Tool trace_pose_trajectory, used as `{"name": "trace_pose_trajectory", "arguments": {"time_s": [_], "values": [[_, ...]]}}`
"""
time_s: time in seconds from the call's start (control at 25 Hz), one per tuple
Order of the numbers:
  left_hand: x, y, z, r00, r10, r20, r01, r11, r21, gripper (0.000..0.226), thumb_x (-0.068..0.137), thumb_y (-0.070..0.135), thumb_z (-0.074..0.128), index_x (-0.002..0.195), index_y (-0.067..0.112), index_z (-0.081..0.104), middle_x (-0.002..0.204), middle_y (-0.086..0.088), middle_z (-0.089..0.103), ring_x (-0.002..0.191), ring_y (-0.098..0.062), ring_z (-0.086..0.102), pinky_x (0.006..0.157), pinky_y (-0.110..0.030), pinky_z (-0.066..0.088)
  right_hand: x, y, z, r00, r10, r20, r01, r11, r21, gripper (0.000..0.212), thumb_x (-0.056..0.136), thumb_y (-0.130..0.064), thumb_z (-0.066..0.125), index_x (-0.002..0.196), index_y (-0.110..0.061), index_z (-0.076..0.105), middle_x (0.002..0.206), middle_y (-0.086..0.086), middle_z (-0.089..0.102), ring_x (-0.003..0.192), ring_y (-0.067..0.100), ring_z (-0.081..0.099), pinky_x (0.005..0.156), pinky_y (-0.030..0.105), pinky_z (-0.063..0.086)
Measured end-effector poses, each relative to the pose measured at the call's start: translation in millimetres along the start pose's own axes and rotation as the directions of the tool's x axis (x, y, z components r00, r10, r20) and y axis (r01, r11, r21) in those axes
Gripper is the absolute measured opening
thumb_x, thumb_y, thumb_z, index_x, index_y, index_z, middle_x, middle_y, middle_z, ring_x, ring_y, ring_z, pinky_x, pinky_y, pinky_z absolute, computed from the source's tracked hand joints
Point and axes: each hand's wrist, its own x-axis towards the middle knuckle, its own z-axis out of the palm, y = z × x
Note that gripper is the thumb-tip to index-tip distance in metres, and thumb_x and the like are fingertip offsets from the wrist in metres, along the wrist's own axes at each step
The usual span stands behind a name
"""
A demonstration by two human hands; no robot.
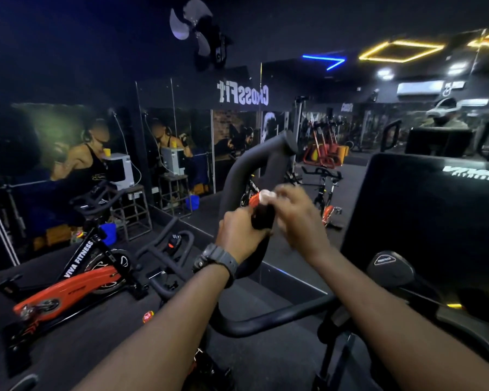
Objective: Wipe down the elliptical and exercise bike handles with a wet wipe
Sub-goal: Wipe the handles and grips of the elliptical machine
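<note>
Where the camera sits: on the person's head, up above both arms.
Which way it looks: forward and a little down, past the left hand (pixel 239 231) and right hand (pixel 297 221).
How near: the hands and the black handle (pixel 239 170) are very close, in the middle of the picture.
How wide: very wide, so the edges bend; the orange bike (pixel 76 280) is low on the left, the mirror wall (pixel 181 136) is far back, and the ceiling lights (pixel 398 50) are up top.
Other views: only this one.
</note>
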Motion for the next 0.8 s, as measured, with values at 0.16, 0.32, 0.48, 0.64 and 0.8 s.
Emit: {"name": "trace_pose_trajectory", "arguments": {"time_s": [0.16, 0.32, 0.48, 0.64, 0.8], "values": [[32.7, 3.8, -9.4, 0.986, 0.165, -0.027, -0.167, 0.969, -0.182, 0.02, 0.073, 0.025, 0.078, 0.09, 0.028, 0.068, 0.079, 0.006, 0.071, 0.081, -0.017, 0.069, 0.069, -0.028, 0.053, 3.6, -11.5, 17.1, 0.928, 0.276, -0.25, -0.219, 0.948, 0.231, 0.023, 0.089, -0.006, 0.064, 0.109, -0.012, 0.074, 0.099, 0.003, 0.061, 0.09, 0.015, 0.058, 0.081, 0.021, 0.048], [40.6, 3.9, -10.9, 0.983, 0.172, 0.063, -0.157, 0.969, -0.193, 0.027, 0.067, 0.032, 0.077, 0.092, 0.032, 0.066, 0.082, 0.012, 0.072, 0.084, -0.008, 0.07, 0.076, -0.029, 0.057, 9.9, -20.3, 11.1, 0.704, 0.677, -0.215, -0.508, 0.691, 0.515, 0.031, 0.084, 0.001, 0.063, 0.092, -0.028, 0.071, 0.093, -0.012, 0.066, 0.082, -0.001, 0.058, 0.08, 0.017, 0.047], [39.5, 7.4, -12.4, 0.985, 0.141, 0.103, -0.124, 0.98, -0.158, 0.038, 0.072, 0.033, 0.074, 0.109, 0.033, 0.063, 0.093, 0.011, 0.072, 0.091, -0.01, 0.069, 0.081, -0.035, 0.058, 50.7, 1.3, 25.2, 0.47, 0.858, 0.207, -0.483, 0.054, 0.874, 0.024, 0.098, -0.007, 0.052, 0.097, -0.025, 0.068, 0.096, -0.003, 0.072, 0.086, 0.01, 0.063, 0.081, 0.031, 0.052], [28.4, 9.8, -9.0, 0.978, 0.207, -0.019, -0.208, 0.975, -0.073, 0.041, 0.078, 0.026, 0.078, 0.116, 0.023, 0.064, 0.102, 0.001, 0.062, 0.094, -0.016, 0.062, 0.084, -0.031, 0.053, -23.1, -23.7, 45.0, 0.503, 0.656, 0.563, -0.594, -0.211, 0.776, 0.027, 0.098, -0.005, 0.044, 0.089, -0.017, 0.067, 0.081, 0.007, 0.063, 0.074, 0.017, 0.059, 0.071, 0.03, 0.049], [24.4, 13.5, -5.3, 0.99, 0.115, -0.077, -0.118, 0.992, -0.038, 0.038, 0.075, 0.031, 0.082, 0.108, 0.023, 0.066, 0.097, 0.0, 0.064, 0.091, -0.019, 0.064, 0.081, -0.034, 0.054, 51.9, -6.2, 1.3, 0.505, 0.573, 0.646, -0.474, -0.442, 0.762, 0.042, 0.099, -0.045, 0.046, 0.1, -0.011, 0.07, 0.092, 0.01, 0.073, 0.078, 0.019, 0.071, 0.068, 0.031, 0.056]]}}
